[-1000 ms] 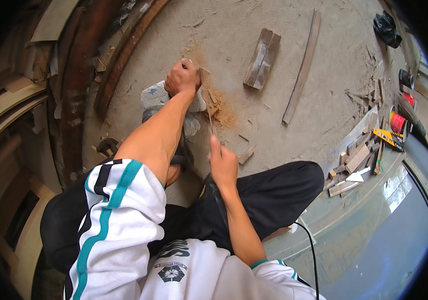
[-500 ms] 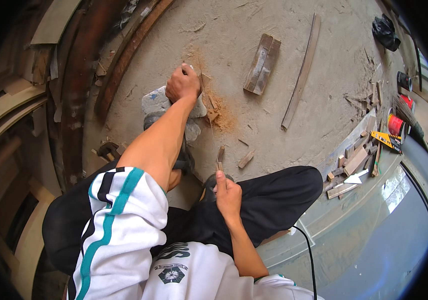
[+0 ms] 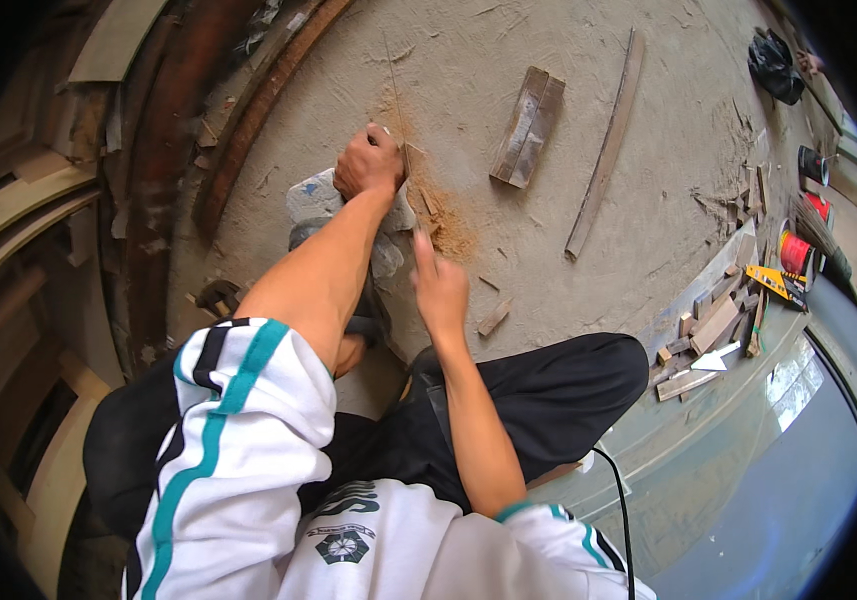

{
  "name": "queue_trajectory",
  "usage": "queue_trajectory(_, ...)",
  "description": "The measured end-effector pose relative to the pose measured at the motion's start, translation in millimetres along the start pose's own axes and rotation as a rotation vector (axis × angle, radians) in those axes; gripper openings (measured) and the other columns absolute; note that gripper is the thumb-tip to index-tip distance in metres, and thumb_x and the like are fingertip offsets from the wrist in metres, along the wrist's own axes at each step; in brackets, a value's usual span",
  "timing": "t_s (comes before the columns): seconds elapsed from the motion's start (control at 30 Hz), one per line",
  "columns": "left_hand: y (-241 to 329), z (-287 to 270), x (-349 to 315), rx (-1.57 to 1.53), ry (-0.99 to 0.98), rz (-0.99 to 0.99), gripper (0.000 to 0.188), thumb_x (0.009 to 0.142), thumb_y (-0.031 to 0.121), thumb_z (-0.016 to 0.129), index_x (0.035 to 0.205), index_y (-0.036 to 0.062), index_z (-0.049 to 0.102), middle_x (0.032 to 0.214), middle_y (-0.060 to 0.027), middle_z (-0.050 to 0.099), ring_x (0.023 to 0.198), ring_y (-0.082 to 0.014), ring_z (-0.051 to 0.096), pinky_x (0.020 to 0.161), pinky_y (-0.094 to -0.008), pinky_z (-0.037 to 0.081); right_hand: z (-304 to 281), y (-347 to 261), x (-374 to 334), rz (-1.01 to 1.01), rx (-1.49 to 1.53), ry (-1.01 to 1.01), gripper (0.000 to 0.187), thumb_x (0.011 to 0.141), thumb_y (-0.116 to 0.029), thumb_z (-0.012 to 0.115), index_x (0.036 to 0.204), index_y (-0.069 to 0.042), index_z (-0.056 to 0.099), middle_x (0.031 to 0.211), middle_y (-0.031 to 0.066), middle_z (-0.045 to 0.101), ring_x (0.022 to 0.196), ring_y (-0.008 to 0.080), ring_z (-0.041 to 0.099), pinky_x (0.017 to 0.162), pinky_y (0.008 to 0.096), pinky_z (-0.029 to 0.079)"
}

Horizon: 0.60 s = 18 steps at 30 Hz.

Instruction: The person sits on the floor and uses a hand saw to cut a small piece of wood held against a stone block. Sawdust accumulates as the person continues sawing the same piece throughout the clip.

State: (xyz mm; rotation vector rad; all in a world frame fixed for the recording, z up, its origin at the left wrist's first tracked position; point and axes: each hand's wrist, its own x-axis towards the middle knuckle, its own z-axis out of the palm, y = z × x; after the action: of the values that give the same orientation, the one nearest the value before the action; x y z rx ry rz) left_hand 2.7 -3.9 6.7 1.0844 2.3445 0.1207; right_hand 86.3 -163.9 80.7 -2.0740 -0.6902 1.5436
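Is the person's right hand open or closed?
Closed: the right hand has its fingers curled in, one stretched forward along what looks like a slim saw; the handle is mostly hidden.

A thin metal saw blade [image 3: 396, 90] shows toward twelve o'clock, beside a matt, unvarnished wood piece [image 3: 417, 160] and powdery sawdust [image 3: 454, 230]. The floor [image 3: 519, 270] is rough, matt, cement-like. At one o'clock the paired wooden blocks [image 3: 529, 127] look worn; at two, the plastic bag [image 3: 776, 68] is crinkled and glossy; at four, the glass sheet [image 3: 739, 500] shines smooth. The sweatshirt [image 3: 399, 540] at six is matt cloth.
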Motion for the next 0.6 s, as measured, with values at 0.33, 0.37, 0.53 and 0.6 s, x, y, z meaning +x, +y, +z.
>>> queue_trajectory(0.33,-9,-10,7,-0.017,0.036,-0.012,0.047,0.093,0.046,0.042,0.101,0.0113,0.073,0.104,-0.0228,0.069,0.099,-0.0456,0.064,0.087,-0.0522,0.048,-11,30,-64,0.068,-0.117,0.003,0.063,0.100,-0.048,0.051,0.068,0.005,0.063,0.052,0.0095,0.055,0.048,0.0150,0.052,0.050,0.0362,0.041)
queue_trajectory(0.37,-3,0,4,-0.022,0.027,-0.004,0.047,0.093,0.045,0.042,0.101,0.0108,0.073,0.103,-0.0226,0.069,0.098,-0.0456,0.064,0.087,-0.0523,0.048,2,18,-21,-0.002,-0.058,0.049,0.064,0.100,-0.049,0.051,0.065,0.004,0.061,0.051,0.0076,0.053,0.048,0.0142,0.051,0.049,0.0351,0.040)
queue_trajectory(0.53,-6,5,2,-0.013,0.047,-0.005,0.048,0.094,0.045,0.042,0.098,0.0086,0.073,0.101,-0.0228,0.070,0.098,-0.0456,0.064,0.086,-0.0524,0.048,-5,32,-43,0.114,-0.002,0.080,0.069,0.097,-0.057,0.052,0.059,0.000,0.058,0.048,0.0036,0.050,0.047,0.0121,0.048,0.047,0.0307,0.036)
queue_trajectory(0.6,-10,-4,3,-0.027,0.035,0.003,0.048,0.093,0.045,0.042,0.099,0.0083,0.072,0.101,-0.0232,0.069,0.098,-0.0457,0.064,0.087,-0.0525,0.048,-13,45,-88,0.135,-0.021,0.056,0.069,0.097,-0.057,0.052,0.059,0.000,0.058,0.048,0.0043,0.050,0.046,0.0126,0.048,0.046,0.0309,0.036)
